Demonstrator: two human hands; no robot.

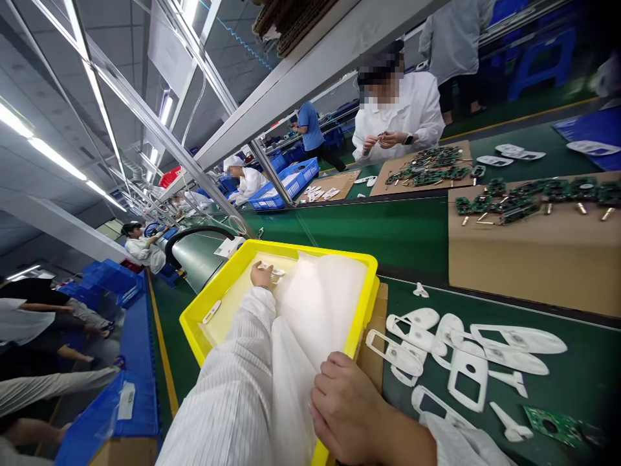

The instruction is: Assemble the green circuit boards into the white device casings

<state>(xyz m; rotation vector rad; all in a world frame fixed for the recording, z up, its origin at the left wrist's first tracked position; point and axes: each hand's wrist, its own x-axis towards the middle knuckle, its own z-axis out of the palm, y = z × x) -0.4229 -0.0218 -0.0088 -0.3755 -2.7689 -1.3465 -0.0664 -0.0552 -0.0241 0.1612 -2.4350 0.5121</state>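
My left hand (262, 276) had an open way in over the left half of the yellow tray (195, 333), inside its raised rim; the white sheet (325, 291) blocked the right half. Beyond, a green strip (412, 236) gave passage, while white casings (468, 375) crowded my right side.

Clock positions are read from the centre of the view. At 12, stacked cardboard (301, 22) lies on an overhead shelf (315, 76); beneath it stands a person in a blue shirt (309, 127). Between 1 and 2, a co-worker (420, 103) wears a white coat. At 2, a blue stool (543, 61) stands in the background; just past 2, circuit boards (436, 157) cover a cardboard sheet. At 3, further boards lie along a cardboard box (528, 265). Toward 8, a yellow line (162, 356) crosses the floor. Near 9, blue crates (109, 281) are piled; the blurred figures beside them (29, 317) appear seated, though posture is uncertain. At 11, a blue basket (298, 179).
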